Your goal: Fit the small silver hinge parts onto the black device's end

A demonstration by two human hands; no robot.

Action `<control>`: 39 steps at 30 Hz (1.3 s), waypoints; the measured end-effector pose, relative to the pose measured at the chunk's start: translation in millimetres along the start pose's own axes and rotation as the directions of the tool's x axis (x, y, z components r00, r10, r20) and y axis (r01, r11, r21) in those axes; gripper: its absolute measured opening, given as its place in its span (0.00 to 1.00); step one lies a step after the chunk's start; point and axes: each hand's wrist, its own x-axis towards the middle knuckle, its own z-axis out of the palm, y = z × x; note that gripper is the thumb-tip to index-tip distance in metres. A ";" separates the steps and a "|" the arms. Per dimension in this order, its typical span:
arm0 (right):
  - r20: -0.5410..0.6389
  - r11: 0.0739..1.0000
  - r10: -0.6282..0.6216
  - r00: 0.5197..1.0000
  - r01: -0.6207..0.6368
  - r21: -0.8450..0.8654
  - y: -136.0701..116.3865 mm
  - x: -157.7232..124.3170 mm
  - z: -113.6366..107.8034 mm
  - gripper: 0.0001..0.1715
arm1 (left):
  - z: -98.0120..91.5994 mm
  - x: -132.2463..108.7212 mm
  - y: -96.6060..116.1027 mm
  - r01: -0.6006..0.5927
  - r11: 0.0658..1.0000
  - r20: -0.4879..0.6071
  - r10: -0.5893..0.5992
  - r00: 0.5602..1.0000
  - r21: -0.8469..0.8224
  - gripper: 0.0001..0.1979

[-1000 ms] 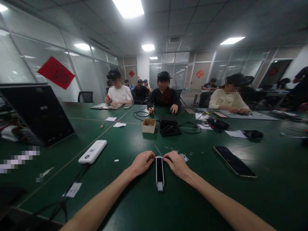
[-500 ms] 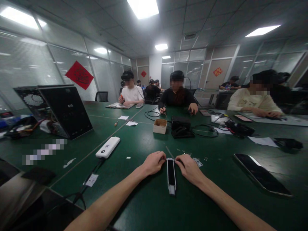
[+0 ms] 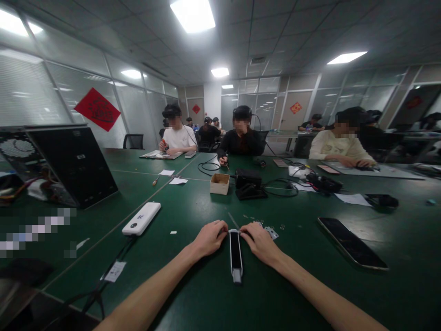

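On the green table in front of me lies a slim, long piece with a black middle and a silver-white frame (image 3: 236,253). Its near end narrows to a pale grey tab. My left hand (image 3: 212,237) is closed at the far left corner, thumb and fingertips on the frame. At the far right corner my right hand (image 3: 258,241) is bent the same way, its fingertips pinched against the edge. What lies between the fingertips is too small to make out. Beyond the hands are a thin strip (image 3: 233,220) and small metal bits (image 3: 272,232).
A white power bank (image 3: 142,219) with a cable lies left, a dark-screened phone (image 3: 351,243) right. Further off stand a small box (image 3: 219,184), a black device (image 3: 248,184) with cables and an opened computer case (image 3: 74,165). Several people sit across the table.
My view has turned slightly right, so everything sits further left. Both hands keep to the far end of the slim piece. The person opposite has raised one hand to the head.
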 end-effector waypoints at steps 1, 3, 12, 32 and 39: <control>0.004 1.000 0.008 1.000 -0.008 0.002 -0.5 0.1 -0.5 0.11 | -0.4 0.1 0.5 -0.001 1.000 0.000 0.001 1.000 -0.001 0.05; 0.012 1.000 0.022 1.000 -0.022 0.004 -1.6 0.3 -1.6 0.11 | -1.0 0.2 1.3 0.001 1.000 0.004 -0.001 1.000 -0.003 0.05; -0.039 0.998 -0.043 0.998 0.041 -0.053 -2.1 0.0 2.3 0.12 | -0.2 0.8 1.3 0.009 1.000 0.004 -0.010 1.000 0.005 0.06; 0.184 0.973 0.139 0.973 -0.099 -0.207 49.4 12.1 -59.9 0.15 | -10.9 1.8 8.6 0.024 1.000 0.051 -0.023 0.998 -0.019 0.06; 0.239 0.980 0.098 0.966 -0.053 -0.191 45.9 12.8 -60.0 0.16 | -6.5 2.8 3.3 0.013 1.000 0.032 -0.013 0.999 -0.011 0.06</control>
